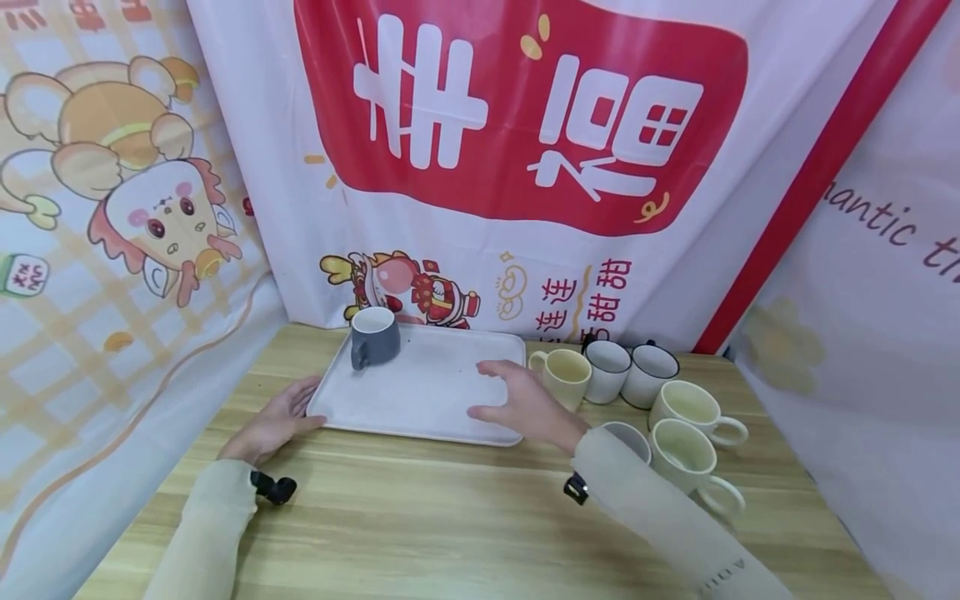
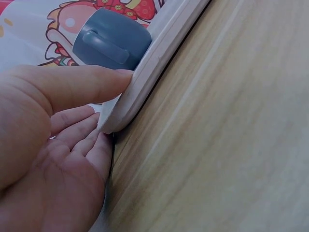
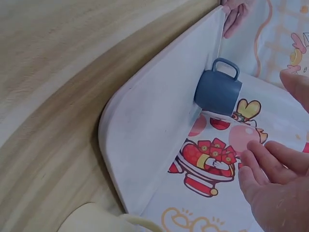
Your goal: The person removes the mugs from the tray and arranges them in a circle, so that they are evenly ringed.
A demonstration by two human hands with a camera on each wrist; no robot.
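A white rectangular tray (image 1: 427,392) lies on the wooden table. On its far left corner stands a dark grey-blue mug (image 1: 377,343) with its handle toward the front. My left hand (image 1: 279,421) is at the tray's left edge; in the left wrist view its thumb (image 2: 96,87) meets the rim near the front corner, while the other fingers extend along the outer side. Above the tray's right part hovers my right hand (image 1: 525,404), thumb and fingers spread apart with nothing between them. Just beyond that hand is a pale yellow mug (image 1: 567,379), partly covered by it.
Two white mugs with dark rims (image 1: 607,375) stand right of the yellow one. Nearer are two cream mugs (image 1: 684,450), and another mug (image 1: 628,437) is partly hidden behind my right sleeve. A printed curtain (image 1: 480,275) hangs behind the table's far edge.
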